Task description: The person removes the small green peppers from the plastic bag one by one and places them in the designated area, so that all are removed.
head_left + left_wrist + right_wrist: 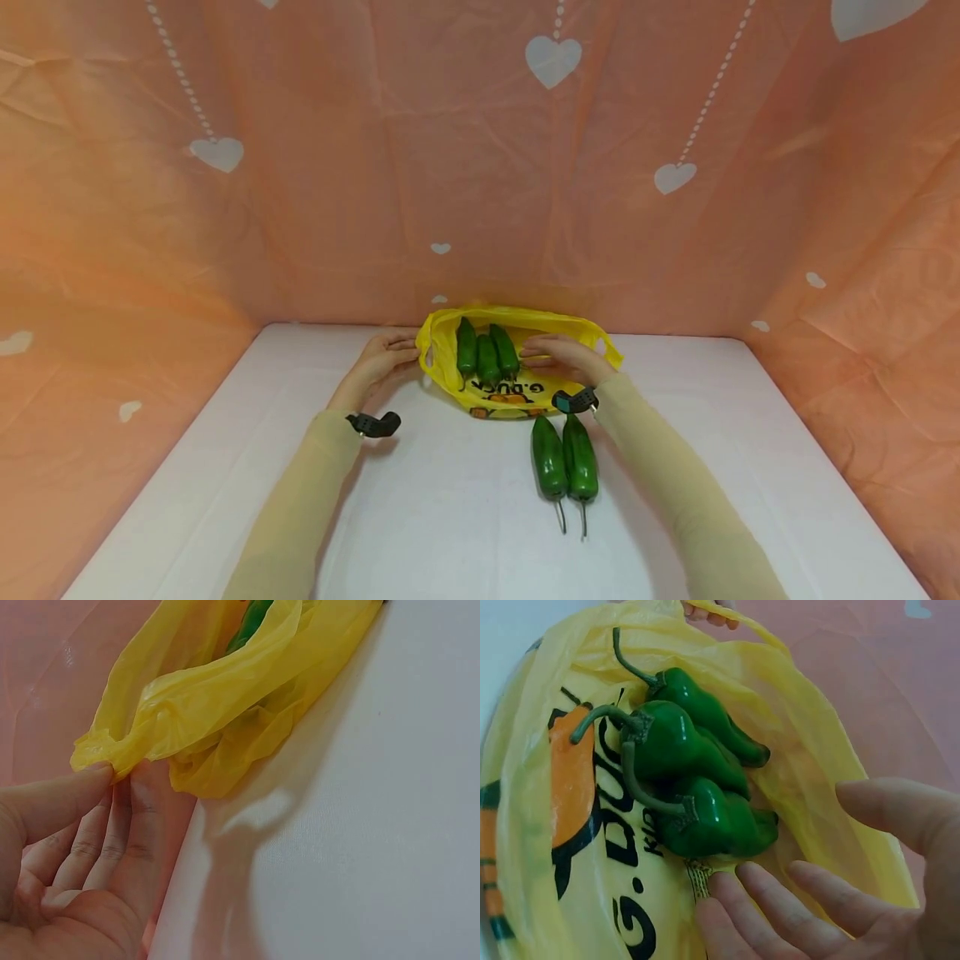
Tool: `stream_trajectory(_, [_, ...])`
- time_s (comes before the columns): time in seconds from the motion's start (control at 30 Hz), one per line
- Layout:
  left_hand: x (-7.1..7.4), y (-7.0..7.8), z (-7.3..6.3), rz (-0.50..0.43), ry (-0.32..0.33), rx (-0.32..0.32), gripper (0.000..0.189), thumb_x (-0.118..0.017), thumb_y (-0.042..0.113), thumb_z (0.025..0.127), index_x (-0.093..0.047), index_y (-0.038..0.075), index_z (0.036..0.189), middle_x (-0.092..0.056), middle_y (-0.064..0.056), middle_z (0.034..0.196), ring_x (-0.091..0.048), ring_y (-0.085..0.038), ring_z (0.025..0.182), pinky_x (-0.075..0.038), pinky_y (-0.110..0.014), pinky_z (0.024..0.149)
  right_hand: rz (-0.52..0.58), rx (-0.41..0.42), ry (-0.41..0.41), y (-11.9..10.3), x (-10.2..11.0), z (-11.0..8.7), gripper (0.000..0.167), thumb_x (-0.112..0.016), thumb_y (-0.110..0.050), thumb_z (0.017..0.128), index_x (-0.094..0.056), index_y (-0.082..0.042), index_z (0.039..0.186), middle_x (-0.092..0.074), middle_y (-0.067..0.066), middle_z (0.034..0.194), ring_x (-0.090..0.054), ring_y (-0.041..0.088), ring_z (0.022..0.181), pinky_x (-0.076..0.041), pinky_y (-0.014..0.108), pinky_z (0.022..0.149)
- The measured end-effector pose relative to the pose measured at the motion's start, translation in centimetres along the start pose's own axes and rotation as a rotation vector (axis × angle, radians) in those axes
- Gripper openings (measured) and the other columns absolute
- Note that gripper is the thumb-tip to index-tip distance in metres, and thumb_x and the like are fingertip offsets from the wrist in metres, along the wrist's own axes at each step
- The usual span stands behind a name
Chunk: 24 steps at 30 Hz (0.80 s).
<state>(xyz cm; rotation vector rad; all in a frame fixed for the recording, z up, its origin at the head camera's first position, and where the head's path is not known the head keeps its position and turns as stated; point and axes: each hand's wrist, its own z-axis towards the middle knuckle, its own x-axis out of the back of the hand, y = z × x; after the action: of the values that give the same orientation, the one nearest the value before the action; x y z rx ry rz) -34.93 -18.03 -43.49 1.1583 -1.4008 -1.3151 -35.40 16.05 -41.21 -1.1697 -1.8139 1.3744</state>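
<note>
A yellow plastic bag (551,321) with dark lettering lies with its mouth spread wide at the back of the table. Inside it, three green peppers (701,761) lie side by side, stems toward the printed side. My left hand (380,360) pinches the bag's handle between thumb and fingertips, as the left wrist view shows. Over the bag's right part is my right hand (817,900), fingers extended and apart, holding nothing, its fingertips close to the nearest pepper. Two more green peppers (564,458) rest on the table in front of the bag, stems pointing toward me.
The white table (442,517) carries the bag and the loose peppers. Behind and beside it hangs an orange sheet (472,192) with white hearts, close to the bag's back edge. Each wrist wears a dark band (375,424).
</note>
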Motion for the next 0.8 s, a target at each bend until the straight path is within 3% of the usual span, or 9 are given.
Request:
stream_trajectory(0.33, [-0.2,0.0,0.1,-0.01,0.0,0.008,0.044,-0.058,-0.003,0.093,-0.046,-0.007,0.136,-0.059,-0.017,0.118,-0.063,-0.013,0.093,-0.044,-0.046,0.099,0.05,-0.006,0.015,0.1,-0.4,0.6,0.054,-0.044,-0.018,0.104,-0.024,0.006,0.148,-0.029,0.026,0.148,-0.031,0.039,0.135,-0.031,0.045,0.11])
stream_trajectory(0.57, [-0.2,0.3,-0.1,-0.01,0.007,0.019,0.044,-0.057,-0.002,0.094,-0.046,-0.007,0.136,-0.059,-0.015,0.116,-0.063,-0.012,0.092,-0.044,-0.046,0.1,0.042,-0.031,0.091,0.4,-1.2,1.3,0.05,-0.048,-0.021,0.102,-0.035,0.004,0.144,-0.036,0.025,0.143,-0.038,0.039,0.13,-0.035,0.044,0.108])
stream_trajectory(0.8, [0.0,0.1,-0.1,-0.001,0.011,0.036,0.044,-0.057,-0.001,0.094,-0.045,-0.007,0.137,-0.059,-0.013,0.115,-0.063,-0.013,0.093,-0.045,-0.043,0.099,0.003,-0.027,0.101,0.6,-1.7,1.7,0.048,-0.046,-0.019,0.103,-0.036,0.004,0.143,-0.034,0.025,0.144,-0.037,0.038,0.131,-0.035,0.044,0.108])
